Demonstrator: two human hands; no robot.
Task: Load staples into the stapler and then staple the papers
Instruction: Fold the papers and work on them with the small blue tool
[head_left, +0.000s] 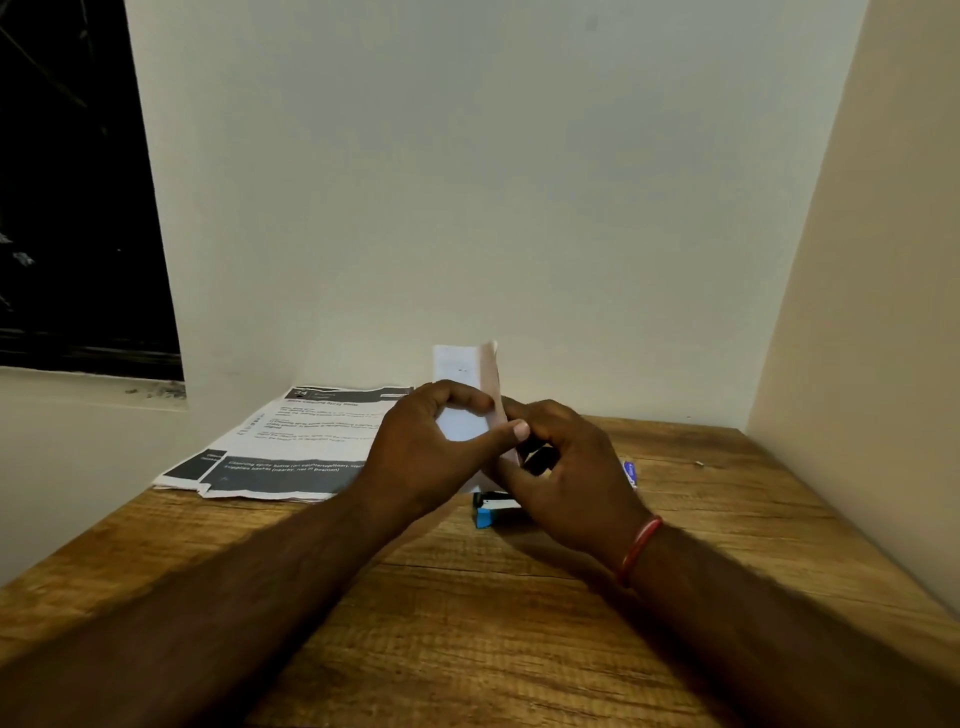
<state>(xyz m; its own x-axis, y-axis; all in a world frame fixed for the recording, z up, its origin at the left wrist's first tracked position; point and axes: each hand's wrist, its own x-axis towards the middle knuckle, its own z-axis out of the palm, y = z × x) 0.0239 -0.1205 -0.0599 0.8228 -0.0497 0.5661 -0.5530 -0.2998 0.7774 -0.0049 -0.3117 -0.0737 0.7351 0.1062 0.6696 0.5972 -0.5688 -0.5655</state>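
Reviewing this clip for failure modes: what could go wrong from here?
1. Both the left hand and right hand pinch the folded paper upright in mid-air; sheets may slip out of line.
2. The blue stapler lies under the hands and could get knocked.
3. Printed sheets overhang the table edge.

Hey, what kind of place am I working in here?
Probably a home or small office desk nook: a wooden tabletop set into a corner of plain walls, a dark window on the left, and printed papers lying on it.
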